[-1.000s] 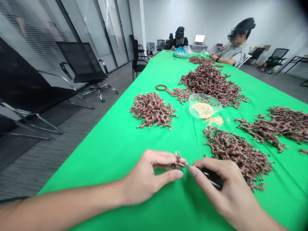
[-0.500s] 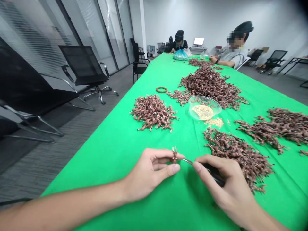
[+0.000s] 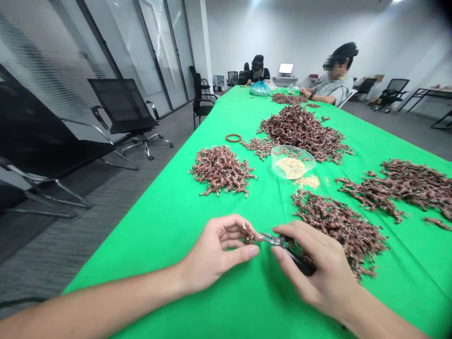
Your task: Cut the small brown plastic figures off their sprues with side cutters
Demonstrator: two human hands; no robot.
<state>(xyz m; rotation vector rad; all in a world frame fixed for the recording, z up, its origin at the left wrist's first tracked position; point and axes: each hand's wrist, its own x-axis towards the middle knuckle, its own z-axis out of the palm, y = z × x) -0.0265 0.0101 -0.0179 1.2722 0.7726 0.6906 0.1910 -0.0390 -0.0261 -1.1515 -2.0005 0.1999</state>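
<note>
Between the thumb and fingers of my left hand (image 3: 219, 252) is a small brown limbed figurine (image 3: 249, 234) with pale shiny tips. My right hand (image 3: 323, 263) is wrapped round a pair of pliers (image 3: 298, 260) with black handles and metal jaws. The jaws point left, close to the figurine and my left fingertips; whether they touch it I cannot tell. Beyond my right hand lies a pile of similar brown figurines (image 3: 339, 226), and past my left hand a smaller pile (image 3: 222, 172).
A clear plastic bowl (image 3: 310, 162) of small pale bits stands mid-table, some bits spilled beside it. A brown ring (image 3: 233, 138) and a large figurine heap (image 3: 303, 132) lie behind. Another pile (image 3: 416, 186) is at right. Two people sit farther along the green cloth (image 3: 169, 226).
The pliers have turned, so their jaws and spread handles now show. The figurine has tilted in my left fingers. The whole view has shifted slightly.
</note>
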